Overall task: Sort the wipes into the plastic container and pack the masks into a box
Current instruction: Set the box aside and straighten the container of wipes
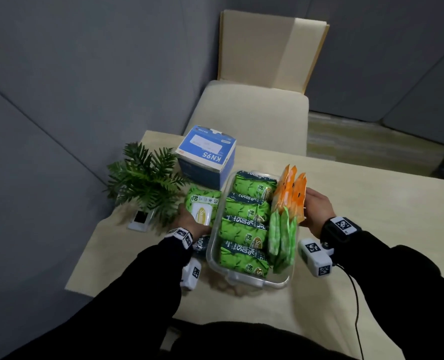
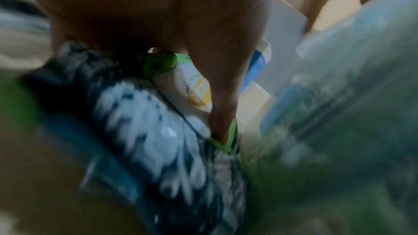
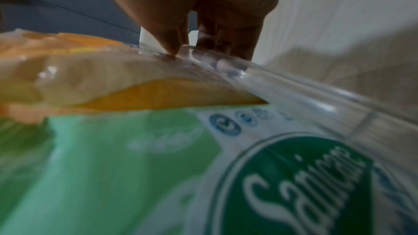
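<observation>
A clear plastic container (image 1: 213, 258) sits mid-table. It holds a column of several green wipe packs (image 1: 244, 231), with orange packets (image 1: 292, 193) and pale green packets (image 1: 282, 237) standing along its right side. My left hand (image 1: 189, 218) grips a green wipe pack with a white lid (image 1: 202, 206) just outside the container's left wall. A dark-printed pack (image 1: 201, 242) lies under that wrist. My right hand (image 1: 317, 207) holds the container's right rim (image 3: 294, 85), thumb (image 3: 167, 42) on top beside the orange packets (image 3: 158, 94). A closed blue KN95 box (image 1: 206, 155) stands behind.
A small potted plant (image 1: 145, 178) and a white device (image 1: 140, 219) occupy the table's left edge. A cream chair (image 1: 254, 113) stands beyond the far edge. The left wrist view is blurred.
</observation>
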Demonstrator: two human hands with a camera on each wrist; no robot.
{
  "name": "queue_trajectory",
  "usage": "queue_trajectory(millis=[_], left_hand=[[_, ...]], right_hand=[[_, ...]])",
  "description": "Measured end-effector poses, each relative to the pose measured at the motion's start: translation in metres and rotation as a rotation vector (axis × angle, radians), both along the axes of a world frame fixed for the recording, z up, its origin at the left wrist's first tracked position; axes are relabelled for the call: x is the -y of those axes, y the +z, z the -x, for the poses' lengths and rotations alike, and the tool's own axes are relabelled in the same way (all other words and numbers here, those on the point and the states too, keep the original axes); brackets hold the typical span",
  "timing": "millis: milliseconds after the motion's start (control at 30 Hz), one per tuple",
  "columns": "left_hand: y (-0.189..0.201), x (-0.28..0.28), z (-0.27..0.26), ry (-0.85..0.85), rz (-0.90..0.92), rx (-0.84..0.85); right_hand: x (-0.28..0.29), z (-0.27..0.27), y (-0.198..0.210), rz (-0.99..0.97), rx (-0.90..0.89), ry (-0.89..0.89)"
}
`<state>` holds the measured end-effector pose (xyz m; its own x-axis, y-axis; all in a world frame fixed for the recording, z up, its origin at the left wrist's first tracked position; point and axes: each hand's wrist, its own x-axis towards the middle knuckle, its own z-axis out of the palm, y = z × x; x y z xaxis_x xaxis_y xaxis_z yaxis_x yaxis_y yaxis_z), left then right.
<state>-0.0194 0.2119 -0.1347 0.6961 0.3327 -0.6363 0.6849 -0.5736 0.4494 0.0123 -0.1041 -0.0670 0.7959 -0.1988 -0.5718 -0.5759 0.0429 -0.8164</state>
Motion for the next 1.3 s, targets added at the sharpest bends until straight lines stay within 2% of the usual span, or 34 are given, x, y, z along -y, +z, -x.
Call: queue_trajectory(millis=[67, 167, 233, 300, 400, 500, 567, 667, 733, 800, 867, 967, 1033, 1100, 1167, 1300], left_hand=[[-0.001, 0.002, 0.003, 0.063, 0.057, -0.021], [0.014, -0.01, 0.007, 0.019, 0.047, 0.002], [0.026, -0.022, 0.007, -0.073, -0.075, 0.091], [0.055, -0.032, 0.012, -0.077, -0.086, 0.232], [0.104, -0.042, 0.018, 0.093, 0.091, 0.45], [0.152, -0.033, 0.022, 0.213, 0.455, 0.569], [0.168, -0.011, 0.023, 0.182, 0.626, 0.57], [0.153, 0.029, 0.022, 0.038, 0.663, 0.484], [0.126, 0.055, 0.027, -0.131, 0.617, 0.417], [0.104, 0.075, 0.031, -0.304, 0.46, 0.413], [0.1, 0.083, 0.029, -0.395, 0.264, 0.425], [0.111, 0.083, 0.03, -0.452, -0.032, 0.601], [0.113, 0.088, 0.03, -0.599, -0.108, 0.663], [0.108, 0.093, 0.032, -0.765, -0.162, 0.506], [0.106, 0.094, 0.03, -0.812, -0.186, 0.433], [0.107, 0.096, 0.027, -0.866, -0.221, 0.484]], right_hand=[[0.004, 0.002, -0.001, -0.015, -0.002, -0.006], [0.011, 0.004, -0.005, -0.045, -0.035, 0.01], [0.014, 0.011, -0.005, -0.039, -0.086, 0.072], [0.016, 0.022, -0.006, -0.023, -0.126, 0.149], [0.016, 0.037, -0.009, -0.05, -0.134, 0.175], [0.011, 0.04, -0.01, -0.063, -0.107, 0.129], [0.008, 0.04, -0.01, -0.052, -0.094, 0.11], [0.007, 0.041, -0.011, -0.052, -0.083, 0.102], [0.007, 0.042, -0.01, -0.056, -0.082, 0.105], [0.008, 0.044, -0.008, -0.063, -0.073, 0.109], [0.007, 0.046, -0.006, -0.075, -0.073, 0.115], [0.005, 0.051, -0.008, -0.099, -0.093, 0.115], [0.002, 0.052, -0.008, -0.093, -0.109, 0.104], [0.0, 0.053, -0.007, -0.073, -0.115, 0.118], [-0.001, 0.052, -0.007, -0.064, -0.112, 0.12], [0.0, 0.053, -0.006, -0.066, -0.095, 0.126]])
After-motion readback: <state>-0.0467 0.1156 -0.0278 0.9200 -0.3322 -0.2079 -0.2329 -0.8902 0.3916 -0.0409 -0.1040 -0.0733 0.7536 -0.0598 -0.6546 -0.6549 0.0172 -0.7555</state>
